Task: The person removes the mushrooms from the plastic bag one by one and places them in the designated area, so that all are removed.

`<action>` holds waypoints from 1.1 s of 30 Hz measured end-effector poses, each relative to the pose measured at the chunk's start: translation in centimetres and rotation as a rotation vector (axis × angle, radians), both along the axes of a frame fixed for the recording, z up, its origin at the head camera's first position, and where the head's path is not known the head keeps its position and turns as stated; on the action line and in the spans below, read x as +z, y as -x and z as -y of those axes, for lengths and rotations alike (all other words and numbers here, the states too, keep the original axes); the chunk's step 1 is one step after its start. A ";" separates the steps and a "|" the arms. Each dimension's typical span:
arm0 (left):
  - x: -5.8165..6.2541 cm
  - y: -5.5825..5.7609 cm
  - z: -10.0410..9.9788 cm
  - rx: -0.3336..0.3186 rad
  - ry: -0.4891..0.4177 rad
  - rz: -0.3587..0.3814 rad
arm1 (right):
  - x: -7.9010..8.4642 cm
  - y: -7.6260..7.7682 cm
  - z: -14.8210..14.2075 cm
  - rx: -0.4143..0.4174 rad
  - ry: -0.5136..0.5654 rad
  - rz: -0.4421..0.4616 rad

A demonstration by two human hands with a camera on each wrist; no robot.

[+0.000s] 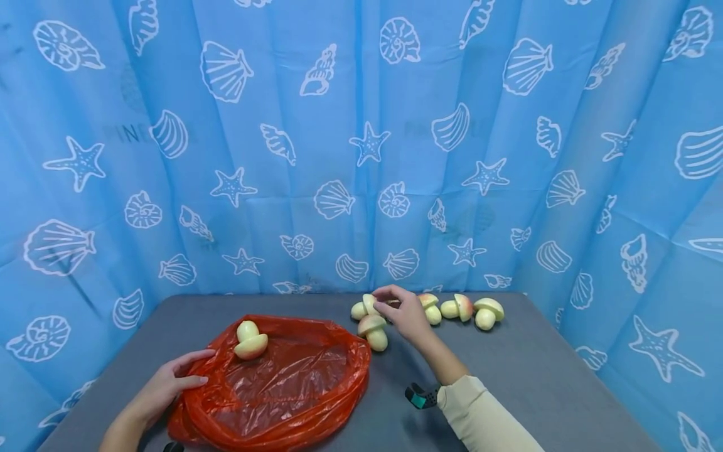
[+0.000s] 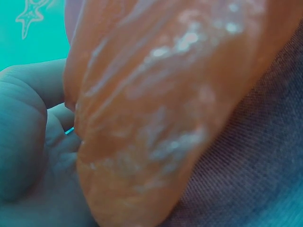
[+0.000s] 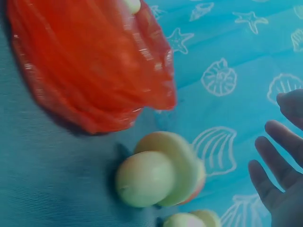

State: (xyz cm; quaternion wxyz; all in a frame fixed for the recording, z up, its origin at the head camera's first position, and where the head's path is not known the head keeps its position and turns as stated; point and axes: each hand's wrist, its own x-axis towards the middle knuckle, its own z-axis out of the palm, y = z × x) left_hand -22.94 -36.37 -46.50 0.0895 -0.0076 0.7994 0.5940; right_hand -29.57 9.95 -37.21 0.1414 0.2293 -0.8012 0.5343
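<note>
A red plastic bag [image 1: 294,433] lies spread with its mouth up, and one toy mushroom [image 1: 251,342] sits inside near its left rim. My left hand [image 1: 164,386] rests against the bag's left edge, thumb and fingers apart. In the left wrist view the bag's film [image 2: 142,142] covers part of that hand. Over the row of toy mushrooms at the back, my right hand [image 1: 402,314] hovers with fingers extended, its fingertips close to one mushroom [image 1: 366,306]. A second mushroom [image 1: 374,333] lies just in front. The right wrist view shows spread fingers [image 3: 279,146] holding nothing.
Several more toy mushrooms [image 1: 456,307] lie to the right along the back of the grey table [image 1: 536,376]. A blue curtain [image 1: 361,157] with white shells hangs directly behind it. A dark wrist strap [image 1: 420,397] is on the right arm.
</note>
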 end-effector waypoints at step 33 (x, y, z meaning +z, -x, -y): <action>-0.2 0.3 0.0 0.022 0.038 0.031 | 5.5 3.9 9.8 0.233 -0.212 0.013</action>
